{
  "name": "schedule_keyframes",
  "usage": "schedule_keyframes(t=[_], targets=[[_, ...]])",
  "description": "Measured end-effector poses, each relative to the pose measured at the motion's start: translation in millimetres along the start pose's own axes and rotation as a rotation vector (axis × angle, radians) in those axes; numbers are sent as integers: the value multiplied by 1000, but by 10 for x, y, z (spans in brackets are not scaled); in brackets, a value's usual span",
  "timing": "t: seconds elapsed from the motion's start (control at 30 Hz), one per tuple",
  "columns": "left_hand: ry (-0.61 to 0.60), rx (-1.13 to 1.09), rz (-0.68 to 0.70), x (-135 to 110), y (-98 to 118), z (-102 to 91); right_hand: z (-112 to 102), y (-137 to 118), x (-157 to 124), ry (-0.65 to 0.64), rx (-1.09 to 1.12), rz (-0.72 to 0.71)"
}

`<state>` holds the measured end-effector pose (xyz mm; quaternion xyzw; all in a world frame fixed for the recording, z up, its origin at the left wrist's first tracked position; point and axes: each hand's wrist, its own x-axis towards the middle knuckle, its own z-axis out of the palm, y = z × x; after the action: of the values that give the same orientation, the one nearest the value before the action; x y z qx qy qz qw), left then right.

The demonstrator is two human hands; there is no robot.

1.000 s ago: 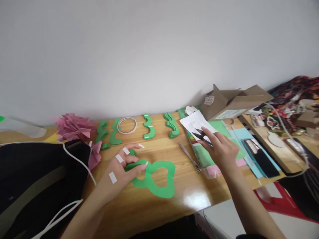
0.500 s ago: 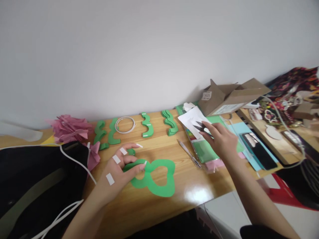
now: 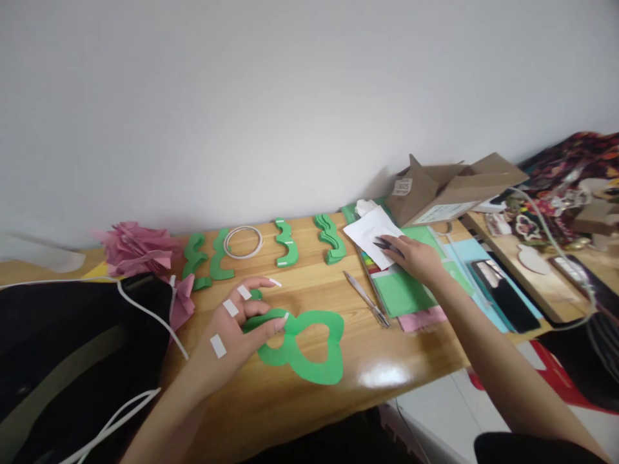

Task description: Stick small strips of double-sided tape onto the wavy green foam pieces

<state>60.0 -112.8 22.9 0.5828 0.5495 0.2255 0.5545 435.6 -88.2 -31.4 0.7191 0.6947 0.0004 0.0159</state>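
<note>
Left hand (image 3: 244, 332): your left grip is pinching the cutout by its left loop, thumb on top and fingers tucked behind.
Cutout (image 3: 290, 348): a green band of two joined loops, over the middle of the counter (image 3: 232, 399), its right loop free of your fingers. A light pinch should do; pressing hard would likely crease the thin band.
White strips (image 3: 218, 346): small pieces on the back of your left hand and fingers. If they are sticky, as they seem, that hand is best held steady, well apart from the green stacks (image 3: 285, 248) near the wall.
Right hand (image 3: 418, 258): your right grip is closed on the snips, fingers laid over the handles.
Snips (image 3: 387, 247): dark, low over the white paper (image 3: 368, 225), blades pointing left and slightly away from you, tips a little apart. Your fingers block the view, so whether the snips touch the paper cannot be told. Keep them flat and the points clear of the cutout; a gentle touch seems wise, since the loose sheet could slip.
Pen (image 3: 366, 298): on the counter between your hands; pass wide of it.
Snips since half a second ago: lower and flatter over the paper, with your right hand further across the packet (image 3: 409, 290).
Cutout since then: hardly moved, in the same pinch.
</note>
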Motion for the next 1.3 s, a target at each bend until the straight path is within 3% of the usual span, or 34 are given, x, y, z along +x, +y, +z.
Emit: schedule_keyframes(t=[0.53, 0.8, 1.07, 1.3], targets=[[1, -17, 21, 10, 17, -10, -116, 44, 119, -133, -109, -133], [16, -40, 55, 2, 44, -19, -224, 32, 202, -265, -124, -140], [30, -71, 31, -27, 81, -16, -209, 129, 208, -232, -114, -170], [40, -80, 53, -31, 58, -26, -247, 140, 175, -210, -97, -81]])
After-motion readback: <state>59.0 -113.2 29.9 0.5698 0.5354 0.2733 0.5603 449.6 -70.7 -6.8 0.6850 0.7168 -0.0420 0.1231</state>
